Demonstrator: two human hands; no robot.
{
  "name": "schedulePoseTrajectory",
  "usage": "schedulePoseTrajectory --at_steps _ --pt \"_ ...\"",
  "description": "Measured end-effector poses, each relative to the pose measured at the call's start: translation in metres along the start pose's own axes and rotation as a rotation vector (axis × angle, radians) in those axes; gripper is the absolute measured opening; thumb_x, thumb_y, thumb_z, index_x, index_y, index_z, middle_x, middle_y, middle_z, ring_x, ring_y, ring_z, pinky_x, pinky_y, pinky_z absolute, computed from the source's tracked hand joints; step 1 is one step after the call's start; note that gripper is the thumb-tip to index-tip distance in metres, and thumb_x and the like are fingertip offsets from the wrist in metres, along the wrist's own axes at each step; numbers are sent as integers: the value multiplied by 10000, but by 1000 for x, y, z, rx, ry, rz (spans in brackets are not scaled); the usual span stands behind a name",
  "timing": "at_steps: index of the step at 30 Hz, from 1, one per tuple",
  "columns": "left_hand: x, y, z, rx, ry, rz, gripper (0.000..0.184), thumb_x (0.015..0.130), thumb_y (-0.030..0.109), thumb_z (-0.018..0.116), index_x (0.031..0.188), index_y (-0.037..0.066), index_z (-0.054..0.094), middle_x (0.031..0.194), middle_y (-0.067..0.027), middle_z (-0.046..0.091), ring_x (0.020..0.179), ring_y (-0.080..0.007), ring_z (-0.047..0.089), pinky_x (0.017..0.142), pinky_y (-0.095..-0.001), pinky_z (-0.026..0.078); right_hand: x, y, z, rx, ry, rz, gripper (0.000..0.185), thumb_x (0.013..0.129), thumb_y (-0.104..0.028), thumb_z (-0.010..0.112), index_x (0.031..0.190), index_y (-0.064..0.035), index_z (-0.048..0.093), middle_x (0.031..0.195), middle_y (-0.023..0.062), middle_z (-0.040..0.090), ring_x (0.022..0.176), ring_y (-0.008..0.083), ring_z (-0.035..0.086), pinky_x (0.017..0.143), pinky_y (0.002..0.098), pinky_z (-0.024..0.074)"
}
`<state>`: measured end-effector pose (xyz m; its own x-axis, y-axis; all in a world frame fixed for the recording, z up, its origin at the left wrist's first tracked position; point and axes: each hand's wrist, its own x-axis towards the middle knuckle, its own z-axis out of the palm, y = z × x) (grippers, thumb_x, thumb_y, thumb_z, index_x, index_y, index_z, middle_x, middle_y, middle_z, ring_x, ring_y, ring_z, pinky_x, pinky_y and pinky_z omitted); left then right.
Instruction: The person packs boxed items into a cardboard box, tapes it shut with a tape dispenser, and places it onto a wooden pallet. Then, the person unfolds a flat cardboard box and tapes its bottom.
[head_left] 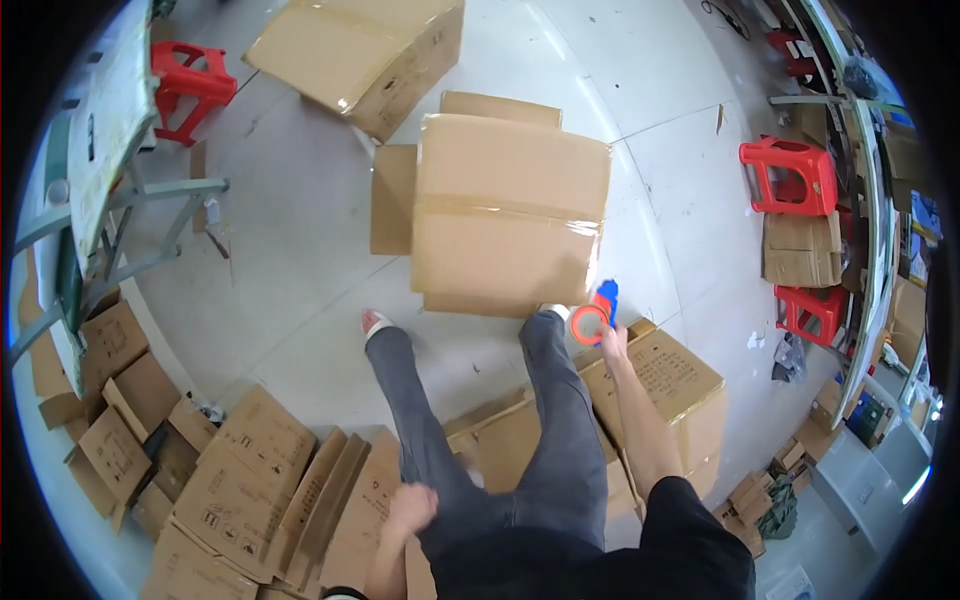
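Observation:
My right hand (615, 345) is closed round the grip of a tape dispenser (606, 298) with blue and orange-red parts and a roll of tape. It is held low by my right knee, near the front right corner of a large cardboard box (510, 210). That box stands on the floor before my feet, its top closed with a shiny strip of tape across it. Some of its flaps stick out at the left and far sides. My left hand (412, 508) is curled into a loose fist beside my left thigh, with nothing visible in it.
Another carton (365, 60) lies beyond the box. Behind my right leg stands a printed carton (655, 385). Flattened cartons (250, 470) lean at the lower left. Red stools (790, 178) and a small carton (803, 248) line the right side; a metal-legged table (110, 150) is on the left.

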<state>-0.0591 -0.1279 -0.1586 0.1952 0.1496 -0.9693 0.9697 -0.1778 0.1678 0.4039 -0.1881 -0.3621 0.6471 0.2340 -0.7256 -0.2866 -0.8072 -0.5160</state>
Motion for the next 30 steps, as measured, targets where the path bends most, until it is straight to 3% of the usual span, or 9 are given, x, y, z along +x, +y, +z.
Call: schedulePoseTrajectory --at_steps 6,7,10,13,19,22,25,27,30 --pt "50 48 0 -4 -235 38 270 869 304 597 866 56 704 852 -197 681 841 -375 665 765 -484 535 84 23 63 249 -82 13 187 718 -149 584 802 16 615 747 59 605 672 169 527 624 331 436" --pt "82 46 -16 -238 112 205 201 851 240 632 911 52 671 819 -184 666 806 -347 661 720 -450 532 72 24 74 269 -55 -10 178 716 -140 589 795 17 617 746 58 609 678 172 539 635 328 444" --pt "214 52 -66 -1005 646 -114 568 896 393 659 1254 -14 489 872 -99 648 767 -180 606 676 -337 494 36 45 82 291 -140 74 249 712 -100 593 922 34 609 866 74 632 767 184 577 716 311 475" --pt "254 80 -110 -1551 392 -470 746 895 438 668 1386 -26 352 1243 -166 569 1081 -253 582 836 -436 499 -29 62 117 356 -27 -67 566 694 -36 580 1251 4 489 1134 111 581 1013 215 560 913 331 451" --pt "332 29 -126 -1628 709 -24 782 871 346 726 1412 -25 301 1427 -203 384 1274 -281 448 996 -414 433 -27 12 152 -61 -394 -44 494 721 -136 601 1175 55 566 1060 201 639 988 287 619 913 364 467" --pt "337 40 -134 -1598 913 -47 784 854 273 755 1405 -45 296 1412 -212 396 1265 -285 457 1020 -375 412 1 -15 167 -197 -183 -529 450 727 -71 556 1161 46 567 1043 145 630 953 211 609 849 320 480" --pt "353 43 -153 -1542 985 -43 795 843 258 764 1392 -72 294 1398 -209 409 1258 -289 464 1041 -378 390 -9 -52 173 -137 -286 -35 407 727 -78 561 1115 43 574 967 139 632 869 196 606 765 325 491" --pt "342 29 -143 -1430 957 -66 795 834 240 769 1390 -72 293 1385 -208 421 1244 -293 476 1041 -380 390 -21 -2 186 -29 -178 -174 394 728 -95 569 1089 62 571 817 91 632 725 182 598 656 320 491" --pt "339 -20 -125 -1247 1102 -90 572 842 207 766 1270 -41 479 1232 -168 594 1103 -266 584 937 -372 461 -75 33 215 -29 -90 -169 527 718 -145 621 1179 77 495 987 168 618 875 236 615 766 365 517"
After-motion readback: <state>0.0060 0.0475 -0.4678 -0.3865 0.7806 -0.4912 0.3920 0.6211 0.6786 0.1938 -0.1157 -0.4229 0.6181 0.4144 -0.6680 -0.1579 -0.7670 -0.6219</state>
